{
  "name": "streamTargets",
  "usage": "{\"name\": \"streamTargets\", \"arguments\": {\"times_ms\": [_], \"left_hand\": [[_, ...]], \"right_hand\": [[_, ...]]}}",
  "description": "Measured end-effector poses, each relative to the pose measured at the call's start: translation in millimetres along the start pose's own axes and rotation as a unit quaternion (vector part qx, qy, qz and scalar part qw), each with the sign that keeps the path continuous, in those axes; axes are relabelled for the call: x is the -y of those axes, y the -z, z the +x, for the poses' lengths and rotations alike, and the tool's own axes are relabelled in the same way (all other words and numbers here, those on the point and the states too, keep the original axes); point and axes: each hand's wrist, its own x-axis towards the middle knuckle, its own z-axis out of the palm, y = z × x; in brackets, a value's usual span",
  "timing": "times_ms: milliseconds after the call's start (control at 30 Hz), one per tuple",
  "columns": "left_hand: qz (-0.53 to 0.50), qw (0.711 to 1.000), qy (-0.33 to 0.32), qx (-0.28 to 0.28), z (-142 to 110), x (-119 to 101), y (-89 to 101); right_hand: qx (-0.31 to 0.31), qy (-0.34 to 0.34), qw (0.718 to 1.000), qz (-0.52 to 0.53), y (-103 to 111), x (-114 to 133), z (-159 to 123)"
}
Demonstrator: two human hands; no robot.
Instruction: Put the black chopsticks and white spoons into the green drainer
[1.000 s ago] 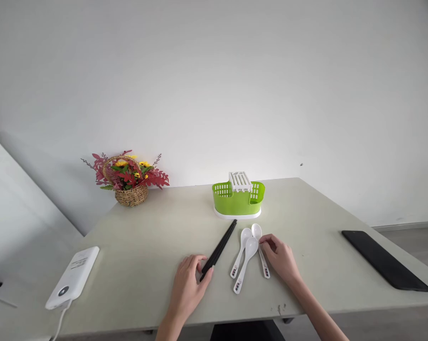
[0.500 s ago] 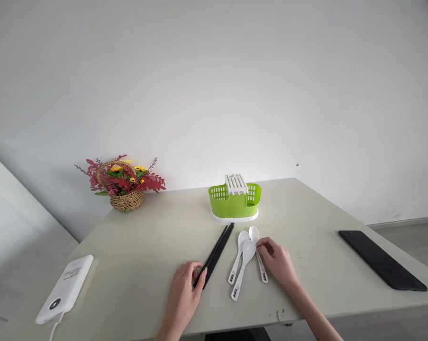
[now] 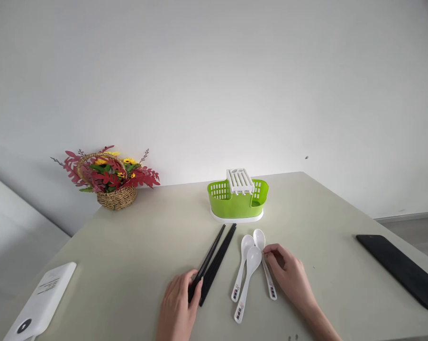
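My left hand (image 3: 180,303) is closed, thumb and fingers pinching black chopsticks (image 3: 209,257) near their thick ends. Beside them, further black chopsticks (image 3: 219,264) lie together on the table, with a narrow gap between the two groups. Three white spoons lie to the right: a left spoon (image 3: 241,268), a middle spoon (image 3: 248,284) in front, and a right spoon (image 3: 268,277). At the neck of the right spoon, just below its bowl, my right hand (image 3: 288,274) has thumb and forefinger closed; that spoon still rests on the table.
Behind the cutlery stands a green utensil basket (image 3: 223,207) with a white slotted top (image 3: 240,181). A wicker basket of flowers (image 3: 117,196) is at the back left. A white power bank (image 3: 45,298) lies front left and a black flat phone-like slab (image 3: 400,270) at the right edge.
The chopsticks in my left hand have come apart from the others, moving left. My right hand stays at the right spoon's neck. The view has shifted closer to the table.
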Motion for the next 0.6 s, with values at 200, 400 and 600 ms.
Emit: {"name": "streamTargets", "arguments": {"times_ms": [200,400,600], "left_hand": [[-0.026,0.999,0.027,-0.003,-3,11,-8.7],[-0.141,0.981,0.120,0.052,6,16,-4.0],[-0.258,0.924,0.281,0.031,27,7,5.0]], "right_hand": [[-0.016,-0.016,1.000,-0.012,-1,-2,-2],[-0.039,-0.014,0.998,-0.037,-1,-7,-3],[-0.043,0.034,0.998,-0.003,-2,-8,-3]]}}
